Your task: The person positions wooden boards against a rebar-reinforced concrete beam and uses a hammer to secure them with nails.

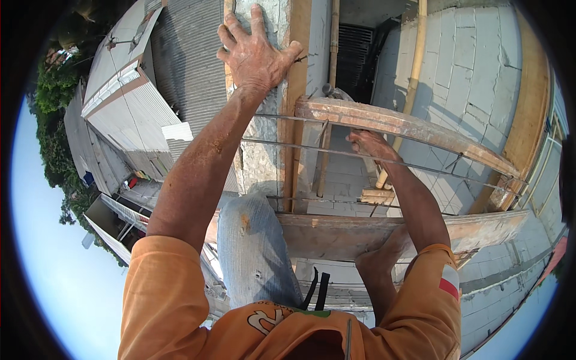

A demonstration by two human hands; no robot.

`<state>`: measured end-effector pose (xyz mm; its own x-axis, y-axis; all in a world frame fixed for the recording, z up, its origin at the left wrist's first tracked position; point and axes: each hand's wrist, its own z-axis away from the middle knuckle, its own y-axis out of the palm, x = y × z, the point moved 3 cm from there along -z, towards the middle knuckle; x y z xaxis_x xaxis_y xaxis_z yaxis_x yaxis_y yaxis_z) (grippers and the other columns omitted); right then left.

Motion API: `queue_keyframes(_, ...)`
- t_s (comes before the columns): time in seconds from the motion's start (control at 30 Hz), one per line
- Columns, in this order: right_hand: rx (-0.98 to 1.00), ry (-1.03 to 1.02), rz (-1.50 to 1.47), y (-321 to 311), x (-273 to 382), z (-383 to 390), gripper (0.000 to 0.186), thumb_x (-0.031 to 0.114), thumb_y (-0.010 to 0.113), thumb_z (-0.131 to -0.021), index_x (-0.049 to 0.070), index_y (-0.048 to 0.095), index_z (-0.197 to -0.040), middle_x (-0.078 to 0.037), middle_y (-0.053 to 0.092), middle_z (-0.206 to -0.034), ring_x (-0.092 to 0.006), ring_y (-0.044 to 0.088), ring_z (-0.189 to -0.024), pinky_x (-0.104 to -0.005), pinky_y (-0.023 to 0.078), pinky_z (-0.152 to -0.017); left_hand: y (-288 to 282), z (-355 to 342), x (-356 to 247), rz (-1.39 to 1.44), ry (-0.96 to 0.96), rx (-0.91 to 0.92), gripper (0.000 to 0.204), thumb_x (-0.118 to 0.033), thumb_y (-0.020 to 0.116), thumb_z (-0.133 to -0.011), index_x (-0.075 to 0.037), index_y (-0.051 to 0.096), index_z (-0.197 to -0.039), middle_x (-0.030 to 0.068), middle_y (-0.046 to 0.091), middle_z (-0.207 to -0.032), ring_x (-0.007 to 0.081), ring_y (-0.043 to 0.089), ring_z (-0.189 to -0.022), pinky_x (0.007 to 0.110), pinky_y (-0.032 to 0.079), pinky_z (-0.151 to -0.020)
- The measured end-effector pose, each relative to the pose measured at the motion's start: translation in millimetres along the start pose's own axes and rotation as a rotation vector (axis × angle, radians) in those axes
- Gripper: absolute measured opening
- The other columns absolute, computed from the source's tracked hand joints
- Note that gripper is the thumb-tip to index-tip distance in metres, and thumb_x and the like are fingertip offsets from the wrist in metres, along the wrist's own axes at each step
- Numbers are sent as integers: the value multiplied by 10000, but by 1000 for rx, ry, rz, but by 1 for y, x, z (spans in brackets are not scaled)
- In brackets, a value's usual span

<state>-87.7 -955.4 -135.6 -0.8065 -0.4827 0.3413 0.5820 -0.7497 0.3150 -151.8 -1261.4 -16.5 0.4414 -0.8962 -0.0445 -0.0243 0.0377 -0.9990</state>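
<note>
My left hand (257, 57) presses down with fingers spread on the rough top of a concrete beam (261, 171), its thumb over the timber edging board (298, 54). Lower and to the right, my right hand (371, 144) has its fingers curled closed just under a mortar-stained wooden board (408, 125). What lies inside those fingers, if anything, is hidden. Thin steel rods (318, 146) run crosswise from the beam, passing by my right wrist. My jeans-clad knee (249, 240) is at the beam's near end, and my bare foot (375, 261) is by a second board (330, 234).
Below the boards is a deep drop with bamboo poles (416, 66), cut bamboo pieces (377, 195) and a grey block wall (462, 54). Beyond the beam on the left lie corrugated roofs (189, 72) and trees (54, 135). Wire ends stick out near both hands.
</note>
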Motion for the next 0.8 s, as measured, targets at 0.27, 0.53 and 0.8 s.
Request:
queue_keyframes(0.27,70,27,-93,12,-2,33,428,58,669,-848,37,528,-1252,-39,555,-838,-100,555,-620,-300,469,-476,3,1,-1,13,28,-32,1017,-642,706,-723,-134,348,-1529,387,233,-1479,575,244,-1371,743,338,-949)
queue_keyframes(0.53,-44,51,-277,10,4,-1,367,104,677,-836,45,536,-1169,-41,546,-790,-138,538,-613,-305,464,-493,1,-2,-2,-7,-1,-25,1015,-627,689,-723,-137,327,-1535,324,221,-1495,507,213,-1393,720,299,-989)
queue_keyframes(0.8,-56,117,94,14,5,49,380,172,702,-850,18,523,-1147,-26,523,-750,-120,529,-585,-295,460,-506,0,-3,0,2,-6,-5,1015,-619,692,-723,-129,328,-1535,341,210,-1489,520,220,-1383,722,306,-977)
